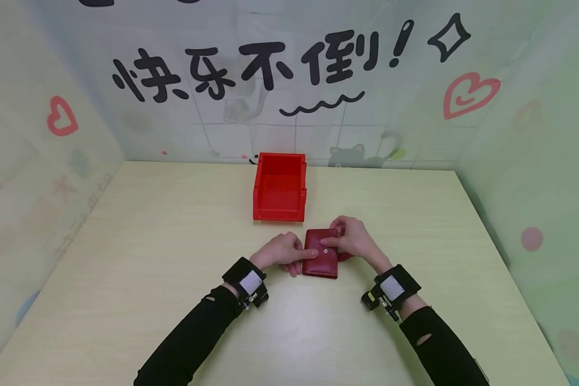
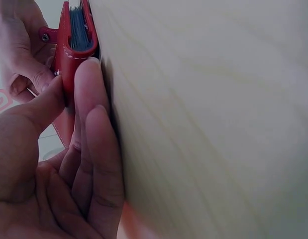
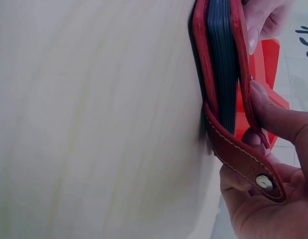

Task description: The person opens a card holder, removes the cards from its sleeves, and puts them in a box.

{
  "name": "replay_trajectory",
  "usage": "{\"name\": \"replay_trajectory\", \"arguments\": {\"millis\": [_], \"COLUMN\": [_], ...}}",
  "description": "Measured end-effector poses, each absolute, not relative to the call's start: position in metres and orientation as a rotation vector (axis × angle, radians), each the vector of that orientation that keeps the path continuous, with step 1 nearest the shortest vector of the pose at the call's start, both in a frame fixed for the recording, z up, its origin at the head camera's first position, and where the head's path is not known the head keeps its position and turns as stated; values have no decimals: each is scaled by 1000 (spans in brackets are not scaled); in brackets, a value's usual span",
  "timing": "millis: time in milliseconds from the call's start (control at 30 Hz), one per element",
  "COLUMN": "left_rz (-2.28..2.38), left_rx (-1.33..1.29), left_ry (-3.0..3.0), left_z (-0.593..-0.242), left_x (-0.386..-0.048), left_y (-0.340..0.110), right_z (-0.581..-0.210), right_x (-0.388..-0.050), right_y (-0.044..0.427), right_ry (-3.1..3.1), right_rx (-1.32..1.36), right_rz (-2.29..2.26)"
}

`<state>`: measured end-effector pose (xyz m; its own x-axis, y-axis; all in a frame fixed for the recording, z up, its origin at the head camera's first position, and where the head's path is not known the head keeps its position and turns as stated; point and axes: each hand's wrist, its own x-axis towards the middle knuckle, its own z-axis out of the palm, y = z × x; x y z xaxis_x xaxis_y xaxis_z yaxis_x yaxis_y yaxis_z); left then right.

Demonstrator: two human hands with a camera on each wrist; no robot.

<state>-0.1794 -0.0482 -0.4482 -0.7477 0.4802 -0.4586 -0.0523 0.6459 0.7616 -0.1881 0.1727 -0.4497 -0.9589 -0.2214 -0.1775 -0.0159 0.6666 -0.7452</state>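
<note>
A dark red leather card wallet [image 1: 320, 265] lies on the table between both hands, with a small metal snap stud on its cover. My left hand [image 1: 282, 252] pinches its left edge, thumb on top and fingers underneath. At the right edge, my right hand [image 1: 352, 236] grips the cover with its thumb near the stud. The strap [image 3: 243, 167] hangs unfastened, its silver snap button [image 3: 264, 182] showing beside the right fingers. Dark card sleeves [image 3: 222, 64] fill the inside in the right wrist view. Some right fingertips are hidden behind the wallet.
Behind the wallet, near the back wall, stands a red open plastic bin [image 1: 280, 187]. The pale wooden table [image 1: 173, 230] is enclosed by printed cloth walls at the back and both sides. Each wrist wears a black strapped device.
</note>
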Motion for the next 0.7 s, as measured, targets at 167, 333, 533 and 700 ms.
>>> {"name": "replay_trajectory", "arguments": {"millis": [167, 333, 533, 700], "left_rz": [1057, 1066, 1066, 1004], "left_rx": [325, 333, 352, 356], "left_ry": [2200, 2194, 2212, 2338], "left_z": [-449, -450, -448, -446], "left_x": [-180, -180, -177, -171], "left_y": [-48, -48, -48, -41], "right_z": [-449, -450, -454, -456], "right_x": [-188, -187, -185, -181], "right_y": [173, 174, 180, 187], "right_ry": [2595, 2467, 2271, 2161], "right_rx": [-132, -37, -111, -187], "right_rz": [-1189, -1309, -1487, -1560]}}
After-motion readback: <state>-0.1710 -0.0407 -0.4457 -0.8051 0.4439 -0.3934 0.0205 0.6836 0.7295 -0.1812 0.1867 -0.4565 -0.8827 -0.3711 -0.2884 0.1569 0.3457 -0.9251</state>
